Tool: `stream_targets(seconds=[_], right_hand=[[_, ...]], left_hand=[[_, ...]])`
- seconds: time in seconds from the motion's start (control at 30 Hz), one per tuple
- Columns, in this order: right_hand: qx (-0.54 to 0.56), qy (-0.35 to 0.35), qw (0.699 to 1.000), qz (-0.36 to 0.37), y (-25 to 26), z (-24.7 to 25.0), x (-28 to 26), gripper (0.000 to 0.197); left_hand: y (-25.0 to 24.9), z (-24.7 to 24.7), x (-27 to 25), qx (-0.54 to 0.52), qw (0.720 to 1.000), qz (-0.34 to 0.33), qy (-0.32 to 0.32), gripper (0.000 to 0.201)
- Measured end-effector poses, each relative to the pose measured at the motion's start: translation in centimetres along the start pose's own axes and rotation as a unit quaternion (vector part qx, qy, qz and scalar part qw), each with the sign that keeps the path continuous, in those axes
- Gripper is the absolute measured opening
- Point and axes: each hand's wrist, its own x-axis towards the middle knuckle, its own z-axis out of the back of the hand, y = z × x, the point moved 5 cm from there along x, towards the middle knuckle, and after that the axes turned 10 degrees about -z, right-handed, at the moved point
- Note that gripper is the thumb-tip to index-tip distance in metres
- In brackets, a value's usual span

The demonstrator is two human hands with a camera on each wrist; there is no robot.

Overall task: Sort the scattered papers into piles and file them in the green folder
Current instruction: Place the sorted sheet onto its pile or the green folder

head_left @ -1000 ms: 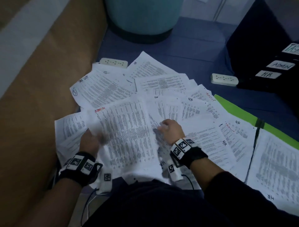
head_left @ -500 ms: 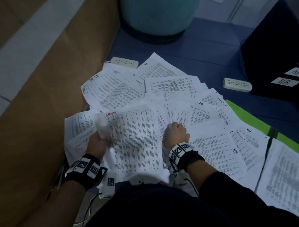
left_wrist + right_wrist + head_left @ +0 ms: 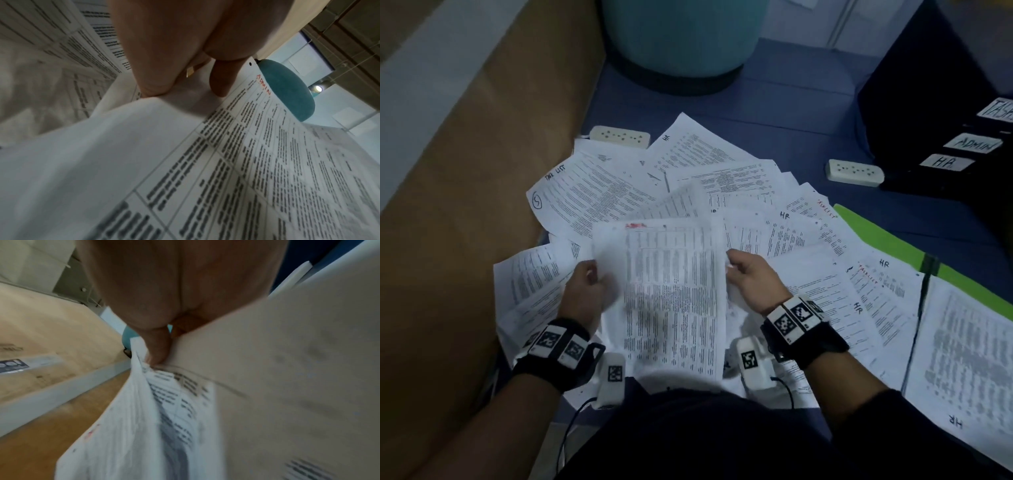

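The person holds a thin white sheet printed with a ruled table of small black text, its top corner marked "ADMIN" in red. The left hand pinches its left edge between thumb and fingers, and the right hand pinches its right edge, so the sheet is lifted and slightly bowed above the heap. Beneath it a fan of scattered papers, flat, overlapping and crisp-edged, covers the blue floor; handwritten tags read "HR", "TASK LIST" and "TASKLIST" in red. The green folder, smooth and bright with a dark spine band, lies open at the right, mostly under paper, with one printed sheet marked "HR" on its near flap. Two cream rectangular power strips lie at the far edges of the heap. A dark box at the upper right bears white labels reading "ADMIN" and "HR", with a third cut off. A round teal stool base stands beyond, and a tan cardboard panel borders the left side closely; bare blue floor lies between the papers and the stool.
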Motion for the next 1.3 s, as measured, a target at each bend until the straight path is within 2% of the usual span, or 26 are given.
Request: stream_targets(seconds=[0.07,0.13,0.2,0.27,0.37,0.4,0.43,0.5,0.53,0.6,0.63,0.67,0.77,0.9,1.0,1.13,1.27,1.3], right_hand=[[0.022,0.023,0.999,-0.019,-0.4,-1.0,0.2,0.020],[0.083,0.046,0.995,-0.002,0.4,-1.4,-0.5,0.023],[0.135,0.076,0.988,0.017,1.1,-1.5,-1.2,0.029],[0.167,0.103,0.980,0.027,1.3,-1.8,-1.4,0.031],[0.191,0.095,0.977,-0.006,-0.1,-1.9,-0.8,0.026],[0.180,0.093,0.979,-0.014,-0.7,-1.9,-0.4,0.020],[0.152,0.080,0.985,-0.021,-1.0,-1.8,-0.1,0.014],[0.034,0.003,0.998,-0.061,-1.6,-0.9,0.8,0.012],[-0.054,-0.044,0.993,-0.090,-1.8,-0.5,1.4,0.018],[-0.243,-0.102,0.953,-0.149,-2.4,-0.6,2.1,0.053],[-0.322,-0.123,0.926,-0.156,-2.7,-1.1,2.4,0.061],[-0.371,-0.141,0.905,-0.153,-2.9,-1.7,2.6,0.059],[-0.370,-0.170,0.895,-0.182,-4.1,-3.0,3.4,0.043],[-0.310,-0.200,0.902,-0.224,-4.9,-3.2,3.7,0.049],[-0.279,-0.197,0.914,-0.217,-5.4,-2.2,3.7,0.048],[-0.223,-0.179,0.939,-0.193,-5.9,0.5,3.4,0.031],[-0.264,-0.194,0.914,-0.238,-6.5,0.5,1.8,0.030],[-0.260,-0.184,0.917,-0.240,-6.8,0.3,1.6,0.028]], left_hand=[[0.0,-0.2,0.2,-0.018,1.000,0.007,-0.017,0.030],[0.3,-0.2,0.4,-0.027,0.999,0.017,-0.023,0.044],[0.9,0.1,0.6,-0.023,0.999,0.037,0.002,0.055],[1.9,0.7,0.8,-0.032,0.997,0.058,0.028,0.057],[2.7,1.7,0.7,-0.012,0.995,0.073,0.062,0.070],[3.0,2.1,0.8,-0.017,0.995,0.074,0.063,0.068],[2.9,2.4,0.7,-0.019,0.996,0.069,0.058,0.054],[2.1,2.8,0.4,-0.007,0.997,0.049,0.051,0.022],[2.0,3.0,0.5,0.005,0.998,0.039,0.040,0.015],[1.6,3.4,0.3,0.016,0.999,0.029,0.024,0.017],[1.4,3.4,0.1,0.020,0.999,0.026,0.025,0.020],[1.5,3.5,0.2,0.024,0.999,0.026,0.027,0.019],[1.3,3.4,-0.1,0.052,0.998,0.010,0.033,0.015],[1.0,3.1,-0.2,0.072,0.997,0.005,0.036,0.015],[0.8,2.8,-0.1,0.073,0.996,0.004,0.043,0.014],[0.4,1.7,0.2,0.058,0.997,0.009,0.054,0.011],[0.2,-0.1,0.6,0.053,0.996,0.016,0.071,0.010],[-0.1,-0.5,0.5,0.060,0.995,0.012,0.076,0.010]])
